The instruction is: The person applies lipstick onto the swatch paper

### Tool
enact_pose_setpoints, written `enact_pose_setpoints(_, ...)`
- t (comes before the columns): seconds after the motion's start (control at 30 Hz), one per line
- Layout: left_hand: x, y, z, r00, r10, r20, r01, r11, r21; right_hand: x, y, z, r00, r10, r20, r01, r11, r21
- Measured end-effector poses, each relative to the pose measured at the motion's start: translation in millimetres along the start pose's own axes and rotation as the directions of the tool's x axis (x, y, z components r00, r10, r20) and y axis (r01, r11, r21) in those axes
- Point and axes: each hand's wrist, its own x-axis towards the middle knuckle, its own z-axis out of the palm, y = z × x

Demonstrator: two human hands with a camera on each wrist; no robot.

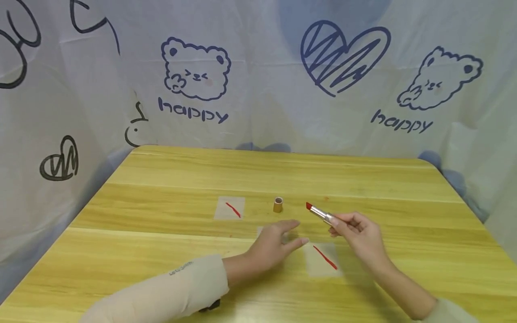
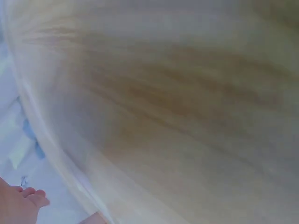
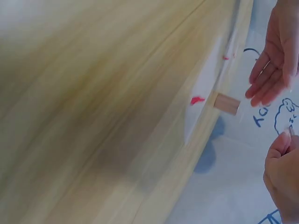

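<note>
Lipstick (image 1: pixel 318 212), to the right of the small brown cylinder (image 1: pixel 278 206), seems light with soft, fragile tip (image 1: pixel 308 206), so is best held by its stiff tube (image 1: pixel 324 216), where the right hand (image 1: pixel 361 234) pinches it, the left hand (image 1: pixel 269 246) spread, gripping nothing.

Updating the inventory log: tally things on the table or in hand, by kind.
Lipstick: 1
Cap: 1
Pale sheets: 3, one mostly hidden by the left hand
Total: 5
</note>
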Motion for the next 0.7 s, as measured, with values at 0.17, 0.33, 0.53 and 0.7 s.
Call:
enact_pose_setpoints(0.17,2.7,4.6,-10.6,0.985,-0.119,-0.126,0.082,0.961,-0.265,13.1,32.9,-1.9,0.999,-0.006,0.047,0.0,0.993,0.121)
enact_pose_setpoints(0.33,8.3,8.3,-19.1,0.949,-0.272,-0.157,0.153,0.837,-0.526,14.0,29.8,10.9,0.996,0.049,0.081,-0.063,0.979,0.192)
enact_pose_setpoints(0.53,9.9,10.3,-21.9,0.909,-0.395,-0.13,0.19,0.673,-0.715,6.1,-8.3,39.0,0.989,0.109,0.099,-0.133,0.951,0.279)
enact_pose_setpoints(0.7,8.6,9.8,-21.5,0.889,-0.431,-0.155,0.193,0.659,-0.727,8.4,-8.9,54.4,0.986,0.15,0.079,-0.165,0.952,0.258)
